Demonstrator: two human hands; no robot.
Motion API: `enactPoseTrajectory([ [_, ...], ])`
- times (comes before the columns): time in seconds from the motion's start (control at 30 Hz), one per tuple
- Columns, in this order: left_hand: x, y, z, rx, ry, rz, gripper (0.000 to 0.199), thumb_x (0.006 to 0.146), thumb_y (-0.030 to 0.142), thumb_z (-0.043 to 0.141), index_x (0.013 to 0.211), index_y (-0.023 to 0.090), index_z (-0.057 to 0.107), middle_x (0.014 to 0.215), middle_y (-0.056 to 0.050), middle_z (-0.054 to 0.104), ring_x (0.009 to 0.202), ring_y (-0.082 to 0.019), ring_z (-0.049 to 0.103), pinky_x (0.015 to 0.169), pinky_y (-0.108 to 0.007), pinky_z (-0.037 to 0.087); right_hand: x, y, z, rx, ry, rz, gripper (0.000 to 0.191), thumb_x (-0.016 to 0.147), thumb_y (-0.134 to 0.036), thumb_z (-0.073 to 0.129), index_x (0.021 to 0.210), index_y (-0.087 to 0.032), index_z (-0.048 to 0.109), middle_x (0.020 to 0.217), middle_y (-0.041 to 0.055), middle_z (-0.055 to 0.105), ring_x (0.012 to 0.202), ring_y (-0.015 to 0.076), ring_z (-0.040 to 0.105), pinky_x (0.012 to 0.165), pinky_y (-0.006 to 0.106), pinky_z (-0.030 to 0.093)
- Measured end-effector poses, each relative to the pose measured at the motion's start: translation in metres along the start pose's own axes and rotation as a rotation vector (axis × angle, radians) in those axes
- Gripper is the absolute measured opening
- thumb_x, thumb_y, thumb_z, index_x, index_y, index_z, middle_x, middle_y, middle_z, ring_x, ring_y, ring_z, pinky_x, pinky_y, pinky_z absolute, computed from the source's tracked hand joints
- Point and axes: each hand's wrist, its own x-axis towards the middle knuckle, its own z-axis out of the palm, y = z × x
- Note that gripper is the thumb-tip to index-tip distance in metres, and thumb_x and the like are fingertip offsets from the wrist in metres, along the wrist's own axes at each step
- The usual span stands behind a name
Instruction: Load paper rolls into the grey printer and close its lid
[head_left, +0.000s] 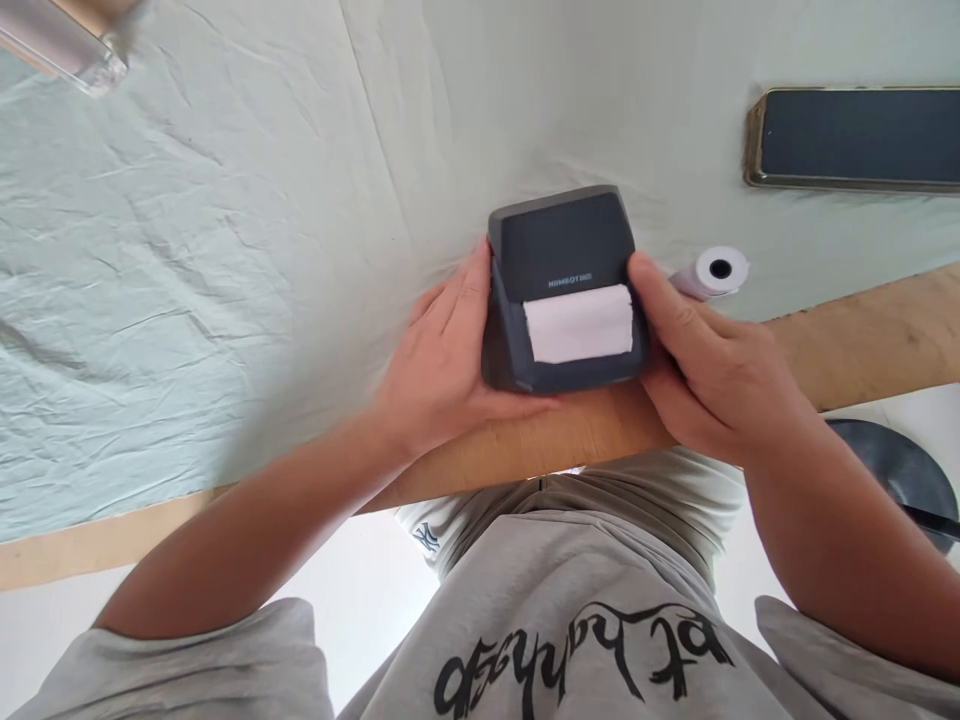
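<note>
A dark label printer (566, 245) with a strip of white paper (581, 325) showing at its front is held between both hands near the table's front edge. My left hand (446, 350) is wrapped round its left side, with the thumb along the lower edge. On the opposite side, my right hand (709, 365) grips the printer with its fingers against the right edge. A white paper roll (712, 272) with a dark core lies just beyond my right hand. The printer's underside is hidden.
A phone (862, 138) in a clear-edged case lies at the back right on the pale cloth (225, 200). A clear plastic object (64, 45) is at the far left corner. The wooden table edge (885, 335) runs across, with a black round object (892, 465) below it.
</note>
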Motion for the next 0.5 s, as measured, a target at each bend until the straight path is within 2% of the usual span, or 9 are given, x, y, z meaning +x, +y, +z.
enactPoseTrajectory([
  [0.03, 0.001, 0.0, -0.001, -0.001, -0.011, -0.016, 0.15, 0.092, 0.114, 0.089, 0.203, 0.029, 0.035, 0.202, -0.02, 0.06, 0.188, -0.052, 0.061, 0.155, -0.069, 0.056, 0.0, -0.002, 0.001, -0.015, 0.023, -0.025, 0.075, 0.126, -0.025, 0.039, 0.2, -0.028, 0.052, 0.134, 0.0106, 0.092, 0.112, 0.0231, 0.092, 0.072, 0.031, 0.063],
  [0.1, 0.002, 0.001, -0.002, 0.006, -0.036, -0.038, 0.138, 0.101, 0.111, 0.082, 0.203, 0.029, 0.037, 0.205, -0.019, 0.057, 0.191, -0.051, 0.057, 0.155, -0.067, 0.056, 0.001, -0.003, 0.001, -0.017, 0.0, -0.044, 0.075, 0.127, -0.03, 0.045, 0.202, -0.03, 0.047, 0.128, 0.0084, 0.092, 0.095, 0.0212, 0.087, 0.063, 0.03, 0.053],
  [0.2, 0.003, 0.007, -0.002, 0.008, -0.061, -0.049, 0.124, 0.11, 0.098, 0.081, 0.201, 0.025, 0.04, 0.206, -0.02, 0.056, 0.19, -0.05, 0.059, 0.153, -0.065, 0.058, 0.001, -0.003, -0.001, 0.051, -0.1, 0.027, 0.079, 0.125, -0.034, 0.052, 0.203, -0.024, 0.042, 0.124, 0.0095, 0.091, 0.073, 0.0177, 0.073, 0.064, 0.032, 0.055],
  [0.27, 0.003, 0.012, -0.002, 0.011, -0.049, -0.068, 0.12, 0.108, 0.088, 0.091, 0.198, 0.023, 0.044, 0.201, -0.022, 0.06, 0.185, -0.05, 0.064, 0.149, -0.065, 0.063, 0.0, -0.005, 0.001, 0.061, -0.089, 0.116, 0.075, 0.124, -0.034, 0.052, 0.198, -0.021, 0.049, 0.126, 0.0127, 0.091, 0.072, 0.019, 0.072, 0.068, 0.036, 0.058],
  [0.33, 0.002, 0.016, -0.002, 0.023, -0.023, -0.091, 0.12, 0.101, 0.078, 0.102, 0.193, 0.022, 0.049, 0.195, -0.023, 0.066, 0.181, -0.051, 0.068, 0.146, -0.066, 0.066, -0.001, -0.007, 0.005, 0.053, -0.064, 0.163, 0.075, 0.122, -0.036, 0.051, 0.196, -0.02, 0.053, 0.118, 0.0123, 0.09, 0.073, 0.0223, 0.072, 0.07, 0.039, 0.059],
  [0.43, 0.0, 0.02, -0.002, 0.055, -0.004, -0.094, 0.116, 0.097, 0.069, 0.106, 0.19, 0.022, 0.054, 0.192, -0.023, 0.069, 0.181, -0.051, 0.067, 0.148, -0.066, 0.064, -0.003, -0.008, 0.014, 0.017, -0.036, 0.136, 0.078, 0.121, -0.038, 0.053, 0.196, -0.018, 0.055, 0.093, 0.0068, 0.084, 0.072, 0.0256, 0.071, 0.067, 0.039, 0.055],
  [0.5, -0.001, 0.021, -0.003, 0.085, -0.007, -0.079, 0.111, 0.099, 0.068, 0.102, 0.189, 0.022, 0.057, 0.191, -0.022, 0.07, 0.18, -0.051, 0.068, 0.148, -0.065, 0.063, -0.004, -0.005, 0.015, -0.013, -0.008, 0.1, 0.078, 0.122, -0.037, 0.054, 0.196, -0.015, 0.057, 0.088, 0.0059, 0.082, 0.072, 0.0245, 0.069, 0.064, 0.038, 0.049],
])
